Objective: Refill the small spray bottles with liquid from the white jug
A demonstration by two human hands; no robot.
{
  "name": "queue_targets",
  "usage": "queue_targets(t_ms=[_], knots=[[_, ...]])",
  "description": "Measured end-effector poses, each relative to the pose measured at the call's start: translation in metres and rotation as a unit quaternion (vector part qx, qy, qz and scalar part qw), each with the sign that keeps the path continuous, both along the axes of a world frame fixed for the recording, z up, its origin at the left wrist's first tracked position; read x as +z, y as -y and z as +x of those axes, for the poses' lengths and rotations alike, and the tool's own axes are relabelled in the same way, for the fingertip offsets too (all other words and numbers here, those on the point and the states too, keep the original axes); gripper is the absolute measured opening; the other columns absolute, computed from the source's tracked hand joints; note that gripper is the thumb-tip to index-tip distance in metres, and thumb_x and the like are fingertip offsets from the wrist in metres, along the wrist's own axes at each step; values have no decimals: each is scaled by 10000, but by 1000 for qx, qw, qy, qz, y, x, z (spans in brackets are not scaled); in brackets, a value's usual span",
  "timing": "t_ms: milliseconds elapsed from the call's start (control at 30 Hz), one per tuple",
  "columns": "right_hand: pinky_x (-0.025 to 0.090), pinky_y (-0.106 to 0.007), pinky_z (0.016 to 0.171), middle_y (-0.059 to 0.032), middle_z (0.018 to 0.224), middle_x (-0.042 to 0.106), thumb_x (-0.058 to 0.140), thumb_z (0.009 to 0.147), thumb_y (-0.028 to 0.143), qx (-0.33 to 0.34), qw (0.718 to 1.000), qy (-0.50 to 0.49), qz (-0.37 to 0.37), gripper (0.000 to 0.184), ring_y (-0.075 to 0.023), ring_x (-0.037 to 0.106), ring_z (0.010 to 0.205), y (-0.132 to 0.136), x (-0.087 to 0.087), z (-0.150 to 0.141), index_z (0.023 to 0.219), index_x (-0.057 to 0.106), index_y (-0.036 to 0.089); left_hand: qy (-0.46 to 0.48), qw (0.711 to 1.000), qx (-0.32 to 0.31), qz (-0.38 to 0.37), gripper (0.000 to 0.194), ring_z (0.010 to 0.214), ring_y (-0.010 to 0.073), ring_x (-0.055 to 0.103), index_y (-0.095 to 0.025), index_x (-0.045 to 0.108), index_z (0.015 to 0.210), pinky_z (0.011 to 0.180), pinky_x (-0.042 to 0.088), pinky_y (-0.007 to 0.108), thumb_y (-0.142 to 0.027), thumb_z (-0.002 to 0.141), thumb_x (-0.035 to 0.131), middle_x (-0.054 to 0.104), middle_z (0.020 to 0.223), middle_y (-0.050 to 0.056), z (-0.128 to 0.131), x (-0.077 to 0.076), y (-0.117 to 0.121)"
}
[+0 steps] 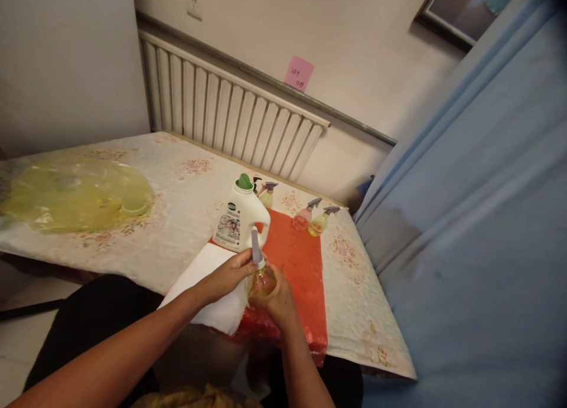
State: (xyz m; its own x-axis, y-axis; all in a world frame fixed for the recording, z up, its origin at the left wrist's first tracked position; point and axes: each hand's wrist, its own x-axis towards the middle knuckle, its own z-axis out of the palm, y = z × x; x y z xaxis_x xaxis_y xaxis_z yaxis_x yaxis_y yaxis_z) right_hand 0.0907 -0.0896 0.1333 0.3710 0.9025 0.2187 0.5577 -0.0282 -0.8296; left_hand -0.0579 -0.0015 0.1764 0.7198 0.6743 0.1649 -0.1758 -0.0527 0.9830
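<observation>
A clear, yellowish spray bottle [263, 283] with a grey-purple trigger head [256, 245] stands between my two hands. My left hand [233, 273] is closed at its neck, fingers against the trigger head. My right hand [279, 299] wraps round the bottle's body from the right. Just behind them is a large white jug [233, 219] with a handle, a printed label and a green cap. Below the bottle lie a red plastic sheet [303, 278] and a white cloth or paper [208, 293].
On the flowered tablecloth [177, 183], a pink spray bottle [302, 218] and a yellow spray bottle [318, 225] stand right; more spray bottles [266, 196] are behind the jug. A yellow plastic bag [75, 195] lies left. A radiator [230, 107] and blue curtain [460, 207] border the table.
</observation>
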Motion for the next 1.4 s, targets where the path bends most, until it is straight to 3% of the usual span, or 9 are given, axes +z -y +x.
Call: queue_targets(t_ms=[267, 600, 833, 1067, 1233, 1400], knots=[[548, -395, 911, -40, 1093, 732, 749, 519, 211, 6, 1000, -9, -5, 687, -259, 690, 1007, 3, 4, -2, 1192, 613, 230, -33, 995, 6, 96, 287, 972, 240, 599, -191, 663, 1053, 895, 477, 332, -433, 905, 616, 673, 984, 44, -1, 4, 3], [557, -392, 869, -44, 1025, 733, 721, 536, 206, -14, 999, 21, -24, 613, -264, 692, 951, 3, -1, -2, 1144, 640, 222, -19, 998, -20, 55, 338, 1004, 242, 595, -196, 655, 1066, 928, 470, 339, -491, 908, 609, 673, 1013, 41, 2, -8, 0], [557, -372, 838, -36, 1018, 737, 757, 510, 231, -5, 999, -26, -33, 648, -254, 696, 918, 4, -2, 0, 1148, 645, 217, -16, 998, -26, 47, 365, 1045, 255, 596, -203, 659, 1091, 961, 452, 358, -518, 919, 594, 684, 1058, 49, 4, -9, 1], [564, -350, 810, -17, 1004, 740, 760, 517, 233, -9, 998, -48, -28, 669, -237, 693, 897, 4, 0, -1, 1174, 637, 231, 28, 999, 6, -36, 438, 1073, 269, 616, -191, 632, 1158, 1010, 425, 380, -521, 871, 658, 695, 1122, 75, 13, -17, 6], [554, -358, 861, -14, 1028, 740, 758, 540, 221, 9, 995, -84, -44, 631, -250, 692, 964, 6, 12, -2, 1159, 638, 243, 43, 999, 16, -15, 385, 991, 230, 617, -187, 582, 1149, 911, 452, 336, -476, 898, 621, 683, 1064, 53, 19, -22, 8], [541, -390, 911, -41, 1082, 732, 793, 522, 212, 9, 992, -105, -68, 726, -272, 683, 1013, 9, 18, -1, 1224, 609, 225, 20, 999, 26, 14, 319, 960, 220, 602, -193, 581, 1087, 879, 455, 321, -461, 914, 583, 668, 1013, 30, 19, -15, 12]])
